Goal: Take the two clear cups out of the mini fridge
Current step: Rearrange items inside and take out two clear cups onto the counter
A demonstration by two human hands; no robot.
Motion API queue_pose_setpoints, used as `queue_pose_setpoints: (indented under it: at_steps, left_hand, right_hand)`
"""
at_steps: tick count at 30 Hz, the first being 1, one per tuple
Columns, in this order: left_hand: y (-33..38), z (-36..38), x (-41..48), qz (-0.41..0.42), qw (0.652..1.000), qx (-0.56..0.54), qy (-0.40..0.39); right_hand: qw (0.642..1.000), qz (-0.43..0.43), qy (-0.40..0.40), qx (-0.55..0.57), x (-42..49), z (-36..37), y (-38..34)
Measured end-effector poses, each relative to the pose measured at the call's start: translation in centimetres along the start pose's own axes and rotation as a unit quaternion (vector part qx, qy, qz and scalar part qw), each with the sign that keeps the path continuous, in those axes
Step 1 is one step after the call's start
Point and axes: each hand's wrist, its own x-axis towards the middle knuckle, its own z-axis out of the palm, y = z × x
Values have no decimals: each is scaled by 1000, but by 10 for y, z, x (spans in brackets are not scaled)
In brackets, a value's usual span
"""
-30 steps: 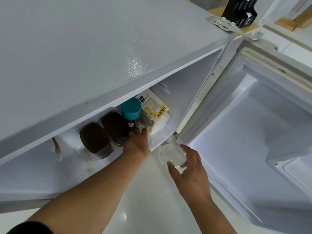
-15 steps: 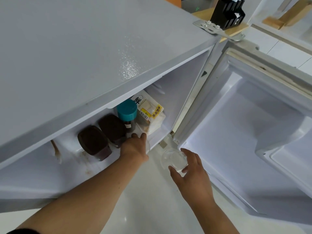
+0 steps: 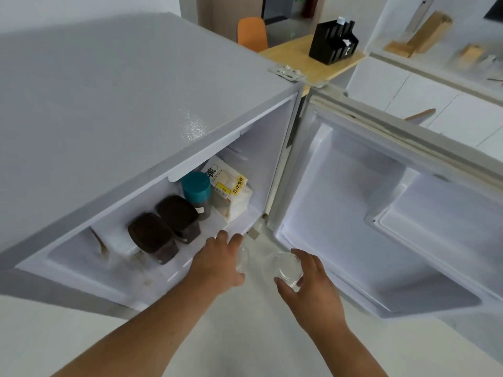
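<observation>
The white mini fridge (image 3: 130,110) stands open below me, its door (image 3: 353,208) swung to the right. My right hand (image 3: 307,287) holds a clear cup (image 3: 283,269) just outside the fridge's front edge, over the floor. My left hand (image 3: 217,262) is wrapped around a second clear cup (image 3: 241,258), of which only the right side shows past my fingers. This cup is at the shelf's front lip, right beside the first one.
Inside the fridge sit two dark-lidded jars (image 3: 166,229), a teal-capped bottle (image 3: 196,190) and a bagged bread pack (image 3: 230,191). Behind the fridge are a wooden table with a black organiser (image 3: 333,43) and an orange chair (image 3: 251,34). White cabinets (image 3: 435,99) stand at the right.
My left hand has drawn back from inside the shelf to its front lip with a cup in it. My right hand with its cup has moved slightly out and down. The view has tilted upward.
</observation>
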Motion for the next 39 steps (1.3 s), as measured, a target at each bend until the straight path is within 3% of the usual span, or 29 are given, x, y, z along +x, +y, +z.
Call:
queue_pose_setpoints:
  at_steps: [19, 31, 39]
  left_hand:
    - [97, -25, -115, 79, 997, -25, -1]
    - [155, -26, -197, 84, 996, -18, 11]
    - [149, -19, -229, 64, 997, -22, 23]
  right_hand:
    - [995, 8, 84, 44, -129, -85, 48]
    - [995, 3, 82, 53, -213, -121, 88]
    - [996, -10, 54, 63, -233, -110, 87]
